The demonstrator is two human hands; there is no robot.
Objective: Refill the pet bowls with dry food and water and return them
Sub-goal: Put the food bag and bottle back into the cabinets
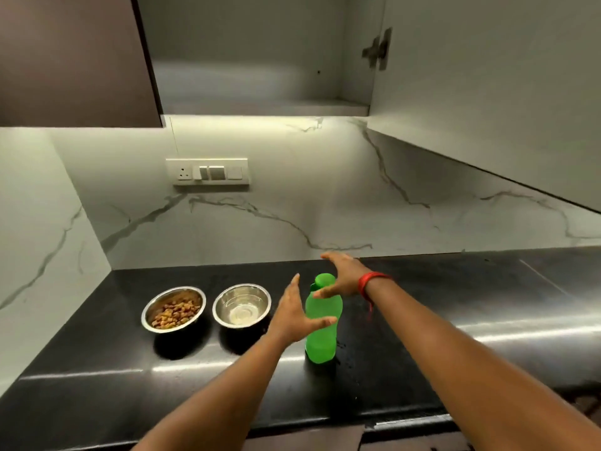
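Note:
Two steel pet bowls stand side by side on the black counter (97, 369). The left bowl (153, 323) is full of brown dry food. The right bowl (257, 297) holds clear water. A green plastic bottle (325, 340) with a green cap stands upright just right of the water bowl. My left hand (296, 314) is open at the bottle's left side, thumb across its front, fingers spread. My right hand (341, 275), with a red thread at the wrist, hovers open over the cap, thumb at the cap's edge. Neither hand is closed around the bottle.
A marble backsplash carries a switch panel (208, 172) above the bowls. An upper cabinet stands open overhead, its door (487, 92) swung out at the right. A dark closed cabinet (71, 60) hangs at the upper left. The counter runs on to the right.

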